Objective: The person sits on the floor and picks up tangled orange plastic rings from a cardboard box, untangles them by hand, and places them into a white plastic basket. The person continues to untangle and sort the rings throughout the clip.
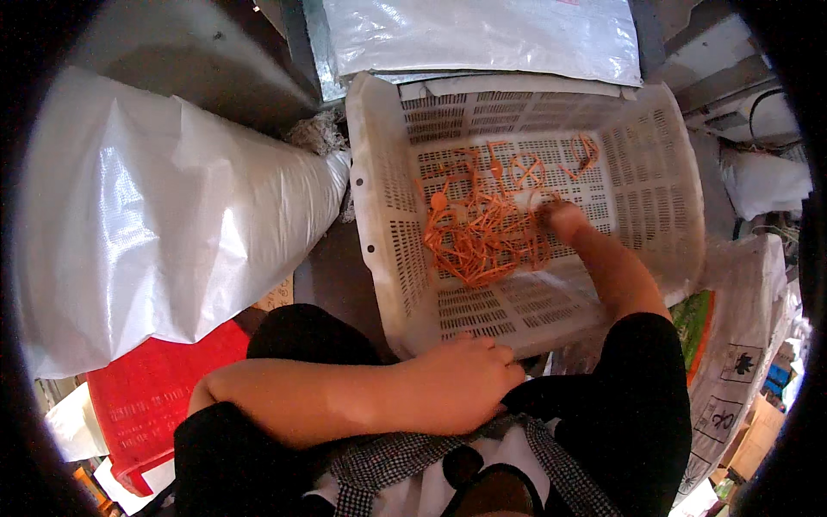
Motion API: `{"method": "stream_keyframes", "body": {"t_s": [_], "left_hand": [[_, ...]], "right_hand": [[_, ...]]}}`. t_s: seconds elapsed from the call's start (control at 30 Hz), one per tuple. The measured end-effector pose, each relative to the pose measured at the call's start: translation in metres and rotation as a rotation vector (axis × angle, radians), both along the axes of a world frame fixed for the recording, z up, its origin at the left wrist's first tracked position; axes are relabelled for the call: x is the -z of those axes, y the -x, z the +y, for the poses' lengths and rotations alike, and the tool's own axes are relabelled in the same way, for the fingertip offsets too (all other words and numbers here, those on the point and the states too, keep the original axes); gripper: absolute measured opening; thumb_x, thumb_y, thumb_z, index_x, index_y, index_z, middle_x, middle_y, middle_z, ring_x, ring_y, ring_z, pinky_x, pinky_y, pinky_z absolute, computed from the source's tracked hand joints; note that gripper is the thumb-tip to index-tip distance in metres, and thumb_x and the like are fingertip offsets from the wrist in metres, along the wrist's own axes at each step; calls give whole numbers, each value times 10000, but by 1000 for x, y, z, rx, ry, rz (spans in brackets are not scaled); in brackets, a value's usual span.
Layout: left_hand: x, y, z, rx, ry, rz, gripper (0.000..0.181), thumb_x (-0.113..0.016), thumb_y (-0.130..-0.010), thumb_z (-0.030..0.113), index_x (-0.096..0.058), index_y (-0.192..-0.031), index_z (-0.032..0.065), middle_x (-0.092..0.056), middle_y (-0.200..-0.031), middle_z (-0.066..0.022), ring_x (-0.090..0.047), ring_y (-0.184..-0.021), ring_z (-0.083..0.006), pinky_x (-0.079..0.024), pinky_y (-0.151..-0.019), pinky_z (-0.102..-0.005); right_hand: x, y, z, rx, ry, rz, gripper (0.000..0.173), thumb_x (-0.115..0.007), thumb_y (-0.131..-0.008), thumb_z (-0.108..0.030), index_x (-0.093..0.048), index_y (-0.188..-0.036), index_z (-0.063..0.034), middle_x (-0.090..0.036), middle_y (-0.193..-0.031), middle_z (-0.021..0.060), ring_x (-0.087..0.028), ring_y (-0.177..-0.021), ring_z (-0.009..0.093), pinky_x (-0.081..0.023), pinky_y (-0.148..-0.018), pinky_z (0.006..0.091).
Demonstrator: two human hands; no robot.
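A large white perforated plastic basket (688,194) lies before me, with many small orange plastic pieces (484,239) tangled over its bottom, mostly at the left. Some of the pieces are rings, thin bars and small discs. My right hand (561,216) reaches into the basket at the right edge of the pile; it is blurred, and its fingertips and anything between them cannot be made out. My left hand (481,368) rests at the basket's near rim, its fingers bent over or beside the edge, with no held object visible.
A big white woven sack (174,213) bulges at the left, above a red plastic crate (174,400). Another white sack (484,35) lies beyond the basket's far rim. A printed sack (736,362) stands at the right, near cardboard (756,433).
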State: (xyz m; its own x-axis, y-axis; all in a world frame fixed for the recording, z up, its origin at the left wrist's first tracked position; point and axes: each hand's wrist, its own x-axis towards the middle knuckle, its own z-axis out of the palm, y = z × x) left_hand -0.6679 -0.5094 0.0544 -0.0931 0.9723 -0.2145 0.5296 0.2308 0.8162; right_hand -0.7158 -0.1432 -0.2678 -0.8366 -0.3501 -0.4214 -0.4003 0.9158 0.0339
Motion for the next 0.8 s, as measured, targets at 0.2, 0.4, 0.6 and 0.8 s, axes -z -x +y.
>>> {"method": "stream_keyframes", "body": {"t_s": [0.2, 0.4, 0.6, 0.8], "left_hand": [[13, 8, -8, 20, 42, 30, 330, -653, -805, 246, -570, -1010, 2, -582, -958, -160, -587, -922, -348, -469, -817, -444], [3, 13, -6, -14, 6, 93, 348, -657, -808, 267, -583, -1008, -7, -589, -957, -171, -590, -917, -357, -467, -824, -459], [11, 10, 5, 89, 101, 114, 366, -666, -804, 288, -593, -1014, -3, -595, -972, -176, -600, -932, -355, -477, -821, -461], [19, 3, 3, 136, 163, 108, 397, -676, -794, 306, -593, -1035, 2, -608, -1014, -183, -600, -969, -357, -483, -829, -456]], "right_hand": [[-99, 36, -26, 347, 318, 47, 164, -619, -779, -18, -645, -940, -40, -633, -926, 120, -621, -822, 284, -503, -683, 363], [-288, 8, -85, 397, 1064, 264, 56, -639, -795, -6, -607, -840, 1, -620, -900, 94, -599, -841, 216, -476, -757, 326], [-329, -34, -122, 513, 1862, -5, 94, -624, -837, -26, -586, -921, -6, -617, -919, 140, -604, -867, 219, -490, -767, 326], [-331, -43, -141, 503, 2163, -228, 129, -622, -859, -86, -564, -954, -22, -594, -882, 132, -578, -837, 212, -484, -735, 313]]}}
